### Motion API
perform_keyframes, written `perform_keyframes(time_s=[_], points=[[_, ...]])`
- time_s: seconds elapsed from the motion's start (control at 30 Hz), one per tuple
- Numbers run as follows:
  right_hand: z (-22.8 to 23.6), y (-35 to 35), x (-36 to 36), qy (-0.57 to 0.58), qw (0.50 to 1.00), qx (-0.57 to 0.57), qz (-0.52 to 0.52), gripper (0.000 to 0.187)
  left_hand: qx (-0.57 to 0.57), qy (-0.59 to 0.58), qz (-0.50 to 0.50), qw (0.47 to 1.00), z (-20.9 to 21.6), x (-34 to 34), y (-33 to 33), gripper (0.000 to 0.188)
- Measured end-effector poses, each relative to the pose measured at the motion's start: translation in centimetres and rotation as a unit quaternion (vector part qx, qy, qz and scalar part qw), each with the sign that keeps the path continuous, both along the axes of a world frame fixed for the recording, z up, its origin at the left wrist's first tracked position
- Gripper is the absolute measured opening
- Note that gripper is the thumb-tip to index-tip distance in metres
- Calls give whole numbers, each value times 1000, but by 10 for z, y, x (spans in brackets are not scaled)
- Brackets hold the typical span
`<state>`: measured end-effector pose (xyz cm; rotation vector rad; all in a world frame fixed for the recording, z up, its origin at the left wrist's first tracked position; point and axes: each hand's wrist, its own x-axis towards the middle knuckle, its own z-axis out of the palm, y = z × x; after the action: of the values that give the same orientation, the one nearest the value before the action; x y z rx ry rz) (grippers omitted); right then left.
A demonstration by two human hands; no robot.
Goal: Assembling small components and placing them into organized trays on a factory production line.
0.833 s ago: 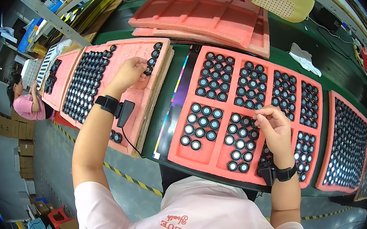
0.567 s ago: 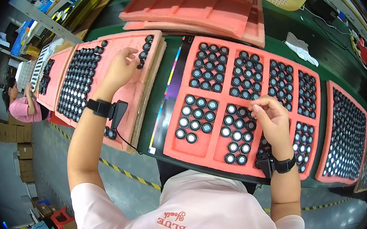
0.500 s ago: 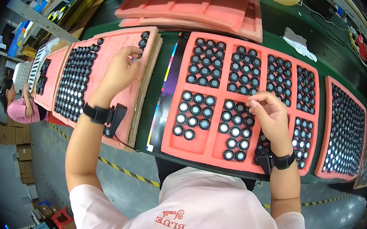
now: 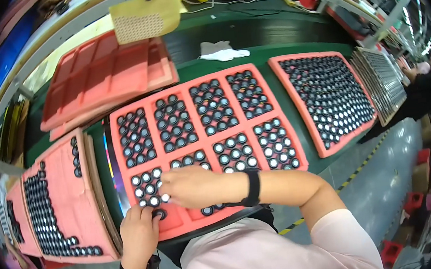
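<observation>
Small round black parts with pale, lens-like centres fill most compartments of the pink foam tray (image 4: 200, 140) in front of me. My left hand (image 4: 140, 234) is at this tray's near left corner, fingers curled and closed on a round black part (image 4: 159, 214) by the thumb. Just right of it, my right hand (image 4: 187, 187) bends down over the lower left compartment. Its fingers are bunched together, with a pale-faced round part (image 4: 165, 197) at their tips. The right hand covers some of the parts below it, and its fingertips are slightly blurred.
At left, a pink foam sheet (image 4: 70, 202) carries rows of similar parts. A densely filled pink tray (image 4: 324, 150) lies to the right. Behind are stacked pink foam trays (image 4: 99, 76) and a white glove (image 4: 223, 50). Another person (image 4: 428, 80) stands far right.
My left hand has left the left foam sheet and come to the middle tray's near corner. My right hand has moved left across the tray, beside it. The view has turned rightward.
</observation>
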<state>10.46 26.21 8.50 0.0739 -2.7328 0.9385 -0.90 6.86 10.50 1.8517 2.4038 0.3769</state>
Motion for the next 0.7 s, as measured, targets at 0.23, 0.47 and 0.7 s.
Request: perform_keyframes(time_s=[0.23, 0.47, 0.7], points=[[-6, -11, -22, -42, 986, 153, 48, 19, 43, 4, 45, 998, -8, 6, 0, 18], [-7, -22, -23, 2, 983, 179, 34, 18, 87, -64, 24, 994, -12, 10, -8, 24], [-5, -28, -26, 4, 996, 91, 22, 17, 104, -110, -18, 988, -34, 9, -20, 25]])
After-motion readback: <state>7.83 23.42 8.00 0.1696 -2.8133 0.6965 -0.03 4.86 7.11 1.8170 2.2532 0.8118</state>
